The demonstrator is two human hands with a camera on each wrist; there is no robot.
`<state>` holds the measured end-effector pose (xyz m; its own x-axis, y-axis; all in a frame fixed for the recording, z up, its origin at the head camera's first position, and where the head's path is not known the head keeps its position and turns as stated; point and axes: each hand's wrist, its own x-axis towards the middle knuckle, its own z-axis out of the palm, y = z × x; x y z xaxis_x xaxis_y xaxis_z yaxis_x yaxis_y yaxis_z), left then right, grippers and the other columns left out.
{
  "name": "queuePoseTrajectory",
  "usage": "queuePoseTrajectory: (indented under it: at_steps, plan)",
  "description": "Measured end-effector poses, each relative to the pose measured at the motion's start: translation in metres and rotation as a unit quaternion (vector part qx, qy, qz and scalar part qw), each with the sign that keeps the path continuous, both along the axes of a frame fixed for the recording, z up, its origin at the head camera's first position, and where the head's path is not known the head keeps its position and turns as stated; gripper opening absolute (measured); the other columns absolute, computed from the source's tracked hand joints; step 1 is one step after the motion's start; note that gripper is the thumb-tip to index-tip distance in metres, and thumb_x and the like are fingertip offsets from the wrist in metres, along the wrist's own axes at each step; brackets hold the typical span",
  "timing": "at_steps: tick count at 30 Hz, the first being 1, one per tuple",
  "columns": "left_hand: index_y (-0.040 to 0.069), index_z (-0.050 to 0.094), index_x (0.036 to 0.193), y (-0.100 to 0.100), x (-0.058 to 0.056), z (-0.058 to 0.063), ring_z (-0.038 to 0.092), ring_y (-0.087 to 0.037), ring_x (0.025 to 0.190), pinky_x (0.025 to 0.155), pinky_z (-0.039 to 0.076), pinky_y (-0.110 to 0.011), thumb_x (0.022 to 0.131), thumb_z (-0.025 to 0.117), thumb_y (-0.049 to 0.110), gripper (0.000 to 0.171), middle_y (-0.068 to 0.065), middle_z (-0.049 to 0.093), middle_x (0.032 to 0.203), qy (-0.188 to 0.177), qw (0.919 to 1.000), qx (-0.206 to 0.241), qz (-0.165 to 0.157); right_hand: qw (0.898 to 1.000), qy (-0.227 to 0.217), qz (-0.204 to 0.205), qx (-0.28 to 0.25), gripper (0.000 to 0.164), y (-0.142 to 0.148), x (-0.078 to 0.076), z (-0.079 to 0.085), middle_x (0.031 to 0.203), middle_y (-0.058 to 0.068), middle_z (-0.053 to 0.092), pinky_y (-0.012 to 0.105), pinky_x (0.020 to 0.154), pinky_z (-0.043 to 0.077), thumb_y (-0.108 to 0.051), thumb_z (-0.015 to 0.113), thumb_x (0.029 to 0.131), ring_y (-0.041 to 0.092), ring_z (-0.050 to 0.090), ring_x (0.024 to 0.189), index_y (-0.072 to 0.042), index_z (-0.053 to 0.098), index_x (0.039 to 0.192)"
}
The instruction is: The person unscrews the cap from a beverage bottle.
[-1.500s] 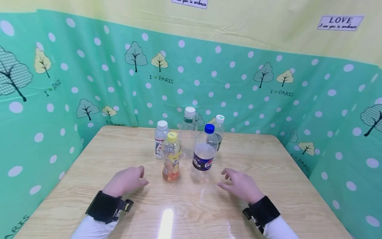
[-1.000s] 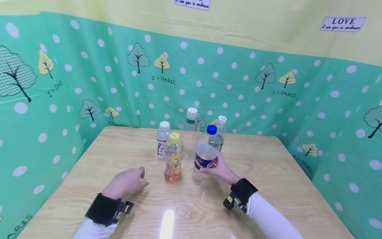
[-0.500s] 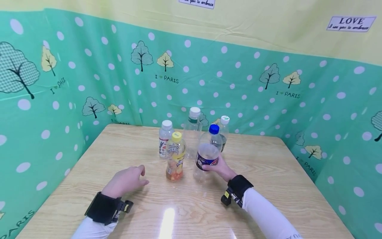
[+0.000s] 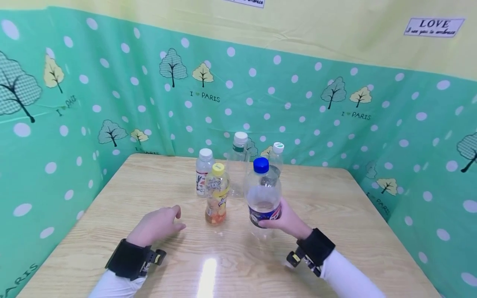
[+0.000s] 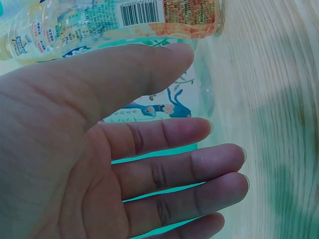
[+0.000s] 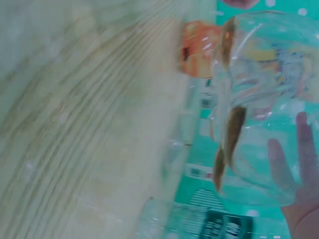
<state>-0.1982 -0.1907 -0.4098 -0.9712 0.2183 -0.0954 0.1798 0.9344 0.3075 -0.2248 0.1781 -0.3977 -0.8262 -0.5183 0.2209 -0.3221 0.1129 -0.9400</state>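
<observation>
Right hand (image 4: 287, 219) grips the big bottle (image 4: 262, 194)

The fingers and thumb of the right hand wrap round the big bottle at its dark blue label (image 4: 258, 215). Part of a red and white badge shows there, but the words are too small to read. The big bottle has a blue cap (image 4: 261, 165). It is nearly upright and looks lifted off the wooden table (image 4: 328, 198), in front of a small bottle (image 4: 276, 161).

The left hand (image 4: 156, 225) is spread, with its fingers out straight and its thumb apart. It is nearest to the yellow-capped bottle (image 4: 217, 198), which has a barcode (image 5: 142, 12) and tiny writing that I cannot read.

Behind that stands a short bottle (image 4: 201, 176) with a white cap. A tall clear bottle (image 4: 236, 171) has a green band on its neck. In the right wrist view, a dark green label (image 6: 227, 226) has white writing, too blurry to read.

The dotted cloth (image 4: 268, 111) behind says "I PARIS", with a heart after the "I". Higher up, a sign (image 4: 434, 27) says "LOVE", and a smaller line under it ends with "embrace".
</observation>
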Motion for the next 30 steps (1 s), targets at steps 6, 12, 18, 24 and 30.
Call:
queuePoseTrajectory:
  at_steps: [6,12,18,24,30]
  plan:
    - [0.009,0.058,0.096,0.001,-0.001,-0.001,0.05,-0.016,0.064,0.056,0.041,-0.032,0.087,0.069,0.036,0.031,0.0,0.056,0.073,-0.02,0.9998,-0.001,-0.001,0.999,0.033,0.006,0.03,0.077,0.012,0.023,0.004,0.126,0.019,0.056,0.03,0.095,0.048,-0.008,0.082,0.074,0.014,0.059,0.11,-0.005,0.038,0.137]
    - [0.005,0.058,0.103,0.001,0.003,0.022,0.053,-0.017,0.067,0.06,0.045,-0.035,0.088,0.068,0.037,0.037,-0.003,0.061,0.079,-0.039,0.9991,-0.002,-0.015,0.998,0.01,0.007,0.064,0.079,0.016,0.03,-0.005,0.123,0.016,0.059,0.031,0.093,0.05,-0.007,0.083,0.072,0.019,0.061,0.107,-0.008,0.039,0.138]
    - [0.003,0.057,0.115,0.01,0.016,0.079,0.062,-0.019,0.08,0.069,0.053,-0.04,0.09,0.065,0.041,0.046,-0.008,0.066,0.095,-0.001,0.999,0.005,-0.045,0.996,0.005,0.032,0.089,0.084,0.016,0.029,-0.008,0.124,0.014,0.058,0.029,0.093,0.05,-0.012,0.084,0.072,0.02,0.06,0.109,-0.011,0.036,0.142]
    - [0.008,0.055,0.125,0.038,0.04,0.141,0.066,-0.025,0.099,0.082,0.055,-0.045,0.093,0.061,0.045,0.048,-0.008,0.068,0.11,0.131,0.9849,0.011,-0.112,0.991,-0.007,0.04,0.129,0.092,0.011,0.029,-0.008,0.128,0.006,0.057,0.028,0.095,0.049,-0.018,0.086,0.071,0.021,0.058,0.113,-0.016,0.033,0.146]
    - [0.01,0.055,0.129,0.074,0.045,0.145,0.067,-0.017,0.097,0.083,0.056,-0.037,0.098,0.053,0.042,0.044,-0.002,0.067,0.114,0.252,0.9376,0.011,-0.239,0.989,0.004,0.056,0.139,0.092,0.007,0.03,-0.008,0.129,0.004,0.057,0.028,0.096,0.048,-0.022,0.087,0.069,0.02,0.058,0.114,-0.017,0.035,0.145]
